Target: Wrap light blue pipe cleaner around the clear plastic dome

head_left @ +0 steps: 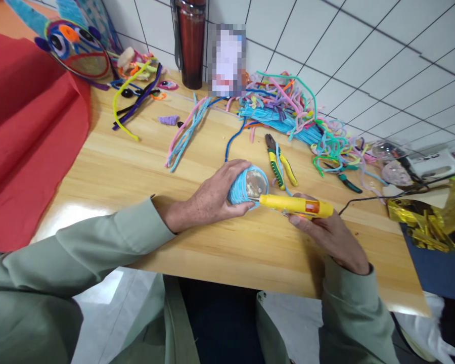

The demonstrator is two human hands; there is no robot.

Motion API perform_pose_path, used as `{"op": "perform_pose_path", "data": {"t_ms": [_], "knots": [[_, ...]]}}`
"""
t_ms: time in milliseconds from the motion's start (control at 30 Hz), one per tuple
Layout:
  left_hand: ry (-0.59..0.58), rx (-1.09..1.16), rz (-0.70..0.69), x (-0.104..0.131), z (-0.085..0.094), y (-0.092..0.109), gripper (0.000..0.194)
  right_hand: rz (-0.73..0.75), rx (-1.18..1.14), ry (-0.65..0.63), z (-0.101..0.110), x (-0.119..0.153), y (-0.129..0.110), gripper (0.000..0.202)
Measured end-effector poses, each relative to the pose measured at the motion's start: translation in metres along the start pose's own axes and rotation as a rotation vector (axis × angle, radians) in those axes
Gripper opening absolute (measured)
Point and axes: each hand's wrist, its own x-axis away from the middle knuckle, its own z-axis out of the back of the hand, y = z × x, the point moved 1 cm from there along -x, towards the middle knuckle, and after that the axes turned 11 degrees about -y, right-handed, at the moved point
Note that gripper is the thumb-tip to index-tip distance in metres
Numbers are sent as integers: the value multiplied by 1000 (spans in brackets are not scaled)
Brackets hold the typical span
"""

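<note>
My left hand [208,197] is wrapped round a small cup [236,191] covered in light blue pipe cleaner, its round end tilted toward the right. In my right hand [326,235] is a yellow hot glue gun [288,203], its nozzle at the lower right rim of the cup's round end. Whether the tip touches the rim, I cannot tell. Just beyond the glue gun lie yellow-and-green pliers [276,164], with a light blue pipe cleaner strand across them.
A heap of coloured pipe cleaners [284,119] lines the wall. A dark red flask [192,45] stands beside a blurred upright screen [227,60]. Red fabric [26,136] covers the left side. The gun's black cord [387,196] runs right, near gold wrapping [428,217].
</note>
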Motion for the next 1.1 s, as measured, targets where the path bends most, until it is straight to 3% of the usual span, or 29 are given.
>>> {"op": "perform_pose_path", "data": {"t_ms": [233,1100], "knots": [[13,-2,-29,0,0,1,80,15,-79,-9,-2,-2,-2,33],[12,6,-27,0,1,0,82,45,-64,15,0,-1,-1,33]]}}
